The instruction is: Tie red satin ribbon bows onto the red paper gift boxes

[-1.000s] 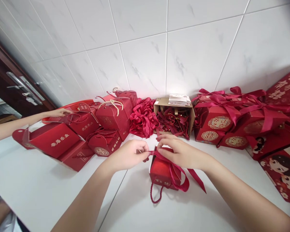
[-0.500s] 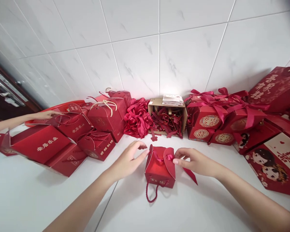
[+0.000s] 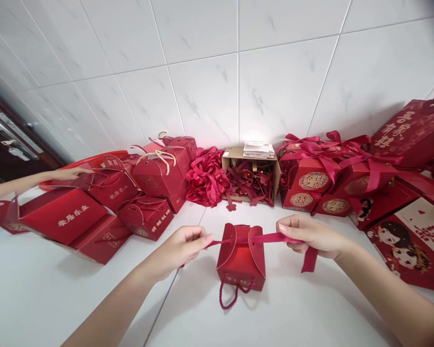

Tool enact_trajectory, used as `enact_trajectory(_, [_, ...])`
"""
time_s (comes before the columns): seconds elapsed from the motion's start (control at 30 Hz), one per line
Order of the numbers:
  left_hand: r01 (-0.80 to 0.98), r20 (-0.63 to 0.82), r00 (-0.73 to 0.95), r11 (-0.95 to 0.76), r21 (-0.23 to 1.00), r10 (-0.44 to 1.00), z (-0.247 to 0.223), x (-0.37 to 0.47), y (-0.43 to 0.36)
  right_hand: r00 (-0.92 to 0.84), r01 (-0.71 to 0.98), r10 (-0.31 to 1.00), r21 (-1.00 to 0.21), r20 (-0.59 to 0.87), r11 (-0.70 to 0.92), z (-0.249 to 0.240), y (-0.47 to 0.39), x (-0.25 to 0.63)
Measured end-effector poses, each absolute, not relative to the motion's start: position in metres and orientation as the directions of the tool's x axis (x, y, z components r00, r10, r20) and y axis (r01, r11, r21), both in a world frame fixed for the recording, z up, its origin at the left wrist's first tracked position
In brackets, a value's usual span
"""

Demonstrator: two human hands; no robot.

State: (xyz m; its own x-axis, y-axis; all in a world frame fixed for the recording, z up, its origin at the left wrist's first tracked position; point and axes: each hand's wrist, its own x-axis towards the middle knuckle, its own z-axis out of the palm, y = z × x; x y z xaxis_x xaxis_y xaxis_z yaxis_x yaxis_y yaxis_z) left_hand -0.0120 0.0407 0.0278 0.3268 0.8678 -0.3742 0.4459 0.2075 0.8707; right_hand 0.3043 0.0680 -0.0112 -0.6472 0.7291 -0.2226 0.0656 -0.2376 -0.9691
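Observation:
A small red gift box (image 3: 241, 267) stands on the white table in front of me, its curved side flaps folded up and a dark red rope handle (image 3: 228, 304) hanging down at the front. A crimson ribbon (image 3: 265, 238) runs through holes in the flaps and is stretched across the top. My left hand (image 3: 183, 248) pinches the ribbon's left end beside the box. On the other side, my right hand (image 3: 309, 236) grips the right part of it, with a loose tail dangling below the fingers.
Behind the box lie a heap of ribbons (image 3: 208, 180) and a cardboard box (image 3: 277, 176) of red tags. Ribbon-tied boxes (image 3: 316, 174) are stacked right; more red boxes (image 3: 150, 217) stand left. Another person's hand (image 3: 74, 173) reaches in at the far left by a red tray.
Both hands have taken hold of the ribbon and moved apart, pulling it taut through the flaps. The flaps have drawn up, and the box has shifted slightly toward me.

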Motion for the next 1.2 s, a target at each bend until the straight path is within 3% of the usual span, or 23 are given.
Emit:
enact_trajectory(0.17, [0.541, -0.242, 0.309, 0.039, 0.840, 0.920, 0.041, -0.009, 0.041, -0.553, 0.253, 0.808, -0.965, -0.205, -0.071, 0.006, 0.061, 0.312])
enact_trajectory(0.43, [0.585, -0.250, 0.286, 0.039, 0.810, 0.925, 0.037, -0.007, 0.049, -0.471, 0.491, 0.850, -0.871, -0.235, 0.032, 0.017, 0.054, 0.321])
enact_trajectory(0.6, [0.587, -0.277, 0.441, -0.041, 0.809, 0.853, 0.040, -0.008, 0.048, -0.468, 0.476, 0.861, -0.878, -0.198, 0.056, 0.017, 0.052, 0.322])
enact_trajectory(0.93, [0.669, -0.314, 0.315, 0.025, 0.743, 0.896, 0.041, 0.003, 0.049, -0.463, 0.534, 0.853, -0.844, -0.242, 0.051, 0.024, 0.056, 0.336])
enact_trajectory(1.2, [0.747, -0.295, 0.352, -0.077, 0.660, 0.888, 0.006, 0.006, 0.055, -0.624, 0.586, 0.735, -0.781, -0.265, 0.215, -0.009, 0.074, 0.321])
